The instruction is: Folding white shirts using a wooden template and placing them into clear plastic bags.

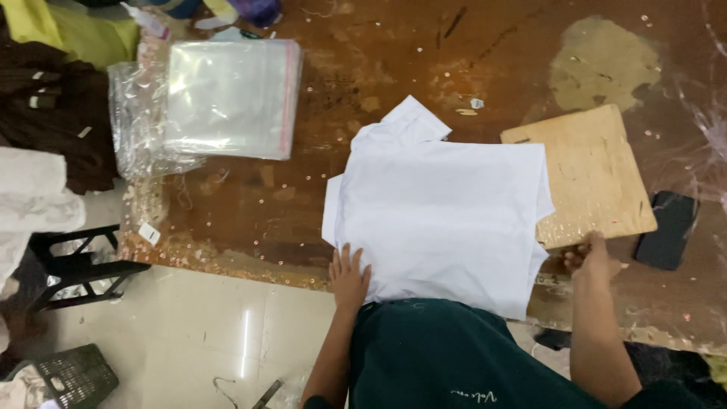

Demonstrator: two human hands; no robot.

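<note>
A folded white shirt lies on the worn brown table, its collar end pointing away from me. My left hand rests flat, fingers spread, on the shirt's near left corner at the table's edge. My right hand grips the near edge of a thin wooden board that lies to the right of the shirt, partly under it.
A stack of clear plastic bags sits at the table's far left. A black phone lies right of the board. Dark and yellow clothes pile up at the left. A black stool and a basket stand on the tiled floor.
</note>
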